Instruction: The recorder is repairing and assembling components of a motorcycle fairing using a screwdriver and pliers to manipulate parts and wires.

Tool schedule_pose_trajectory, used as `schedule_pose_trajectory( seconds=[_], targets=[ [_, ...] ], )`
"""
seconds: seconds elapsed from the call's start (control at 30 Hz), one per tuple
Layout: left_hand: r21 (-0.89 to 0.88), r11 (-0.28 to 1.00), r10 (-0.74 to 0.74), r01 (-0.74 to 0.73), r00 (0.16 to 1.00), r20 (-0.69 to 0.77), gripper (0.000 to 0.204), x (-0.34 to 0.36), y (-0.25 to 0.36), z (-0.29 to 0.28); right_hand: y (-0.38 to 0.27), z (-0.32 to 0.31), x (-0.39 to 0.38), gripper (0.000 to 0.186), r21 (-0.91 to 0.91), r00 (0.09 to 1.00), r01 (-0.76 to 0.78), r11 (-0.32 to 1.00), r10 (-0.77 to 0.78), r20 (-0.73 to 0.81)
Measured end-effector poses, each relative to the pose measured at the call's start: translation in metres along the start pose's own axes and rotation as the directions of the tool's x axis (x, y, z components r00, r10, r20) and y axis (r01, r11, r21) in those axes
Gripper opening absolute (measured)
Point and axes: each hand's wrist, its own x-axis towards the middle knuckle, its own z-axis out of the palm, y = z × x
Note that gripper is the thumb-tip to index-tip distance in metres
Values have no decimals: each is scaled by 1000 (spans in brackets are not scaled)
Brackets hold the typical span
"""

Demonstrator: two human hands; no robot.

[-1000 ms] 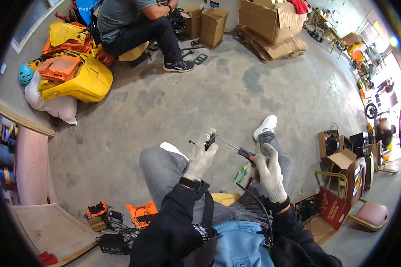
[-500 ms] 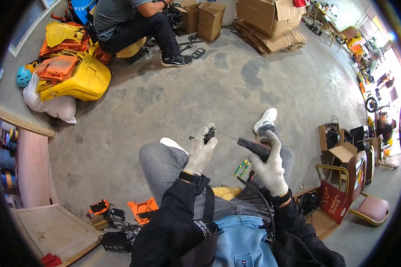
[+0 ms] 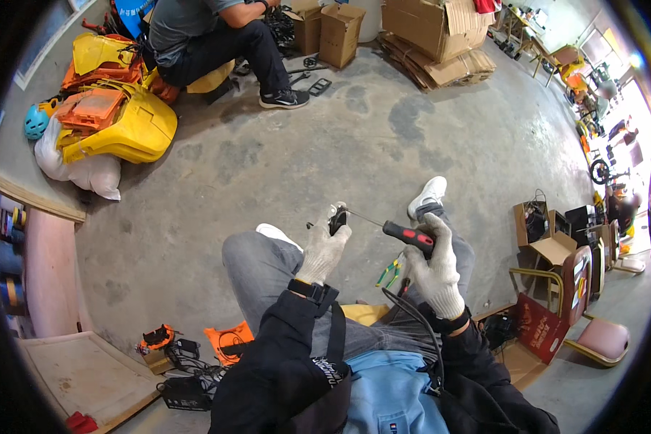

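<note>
A grey concrete floor (image 3: 354, 145) with dark stains is seen. Cardboard boxes (image 3: 427, 29) are stacked at the far side. Yellow and orange plastic shells (image 3: 116, 119) are piled on the left. A pink chair (image 3: 600, 336) is placed on the right, where bright daylight is let in.

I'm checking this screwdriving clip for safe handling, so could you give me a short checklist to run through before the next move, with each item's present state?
1. Right hand has a full grip on the red-and-black screwdriver: ok.
2. Left hand holds the small black part firmly: ok.
3. Screwdriver tip seated in the part: cannot tell, too small.
4. Both hands gloved: ok.
5. Green-handled pliers on the lap, apart from both hands: ok.
6. Seated person at the far side is well away from the tool: ok.
</note>
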Motion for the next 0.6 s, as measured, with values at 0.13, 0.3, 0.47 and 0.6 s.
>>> schedule_pose_trajectory(
  seconds=[0.13, 0.3, 0.47, 0.6],
  targets=[
    [-57, 996, 74, -76, 997, -36, 47, 2, -4, 1, -3, -4, 3, 71, -53, 948, -318, 946, 319, 13],
    [-49, 995, 85, -87, 995, -49, 48, 1, -8, 2, -8, -5, 0, 64, -4, 986, -161, 987, 161, 39],
    [-70, 992, 100, -103, 994, -49, 48, 3, -8, 3, -7, -4, 2, 64, -40, 954, -299, 953, 300, 9],
    [-17, 1000, 24, -24, 1000, -7, 51, 3, -9, 1, -5, -3, 1, 66, 10, 978, -203, 979, 202, 53]
  ],
)
